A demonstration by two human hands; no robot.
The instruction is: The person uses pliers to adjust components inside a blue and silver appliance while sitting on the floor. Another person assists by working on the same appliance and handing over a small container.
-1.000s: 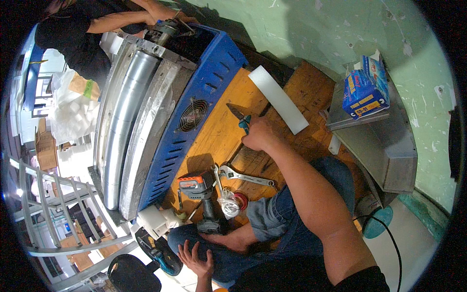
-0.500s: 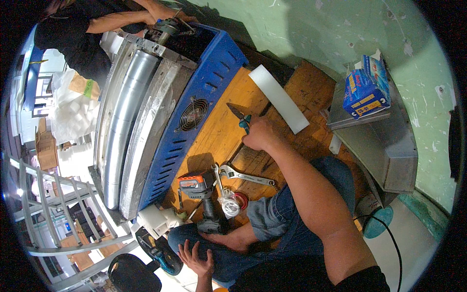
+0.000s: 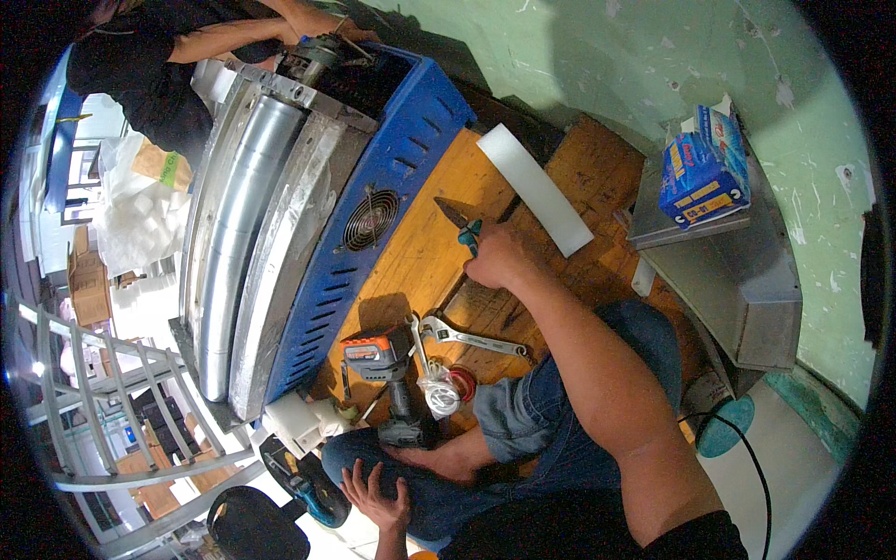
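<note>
My right hand (image 3: pixel 498 257) is closed on pliers (image 3: pixel 453 212) with teal grips, their dark jaws over the yellow wooden boards (image 3: pixel 415 259) beside a white rectangular strip (image 3: pixel 535 189). My left hand (image 3: pixel 377 497) rests on my bent left knee, fingers spread, holding nothing. Between my hands lie a cordless power tool (image 3: pixel 399 408) with an orange-and-black pack, an adjustable wrench (image 3: pixel 476 338), a second wrench (image 3: pixel 418 341) and a bundle (image 3: pixel 443 394) of white and red material, too jumbled to make out.
A blue machine (image 3: pixel 325 308) with a steel roller (image 3: pixel 247 233) fills the left; a co-worker's arms (image 3: pixel 219 39) reach over its top end. A ladder-like metal frame (image 3: pixel 103 411) stands lower left. At right, a blue box (image 3: pixel 700 187) sits on sheet metal (image 3: pixel 765 317) beside the green wall (image 3: pixel 812 140).
</note>
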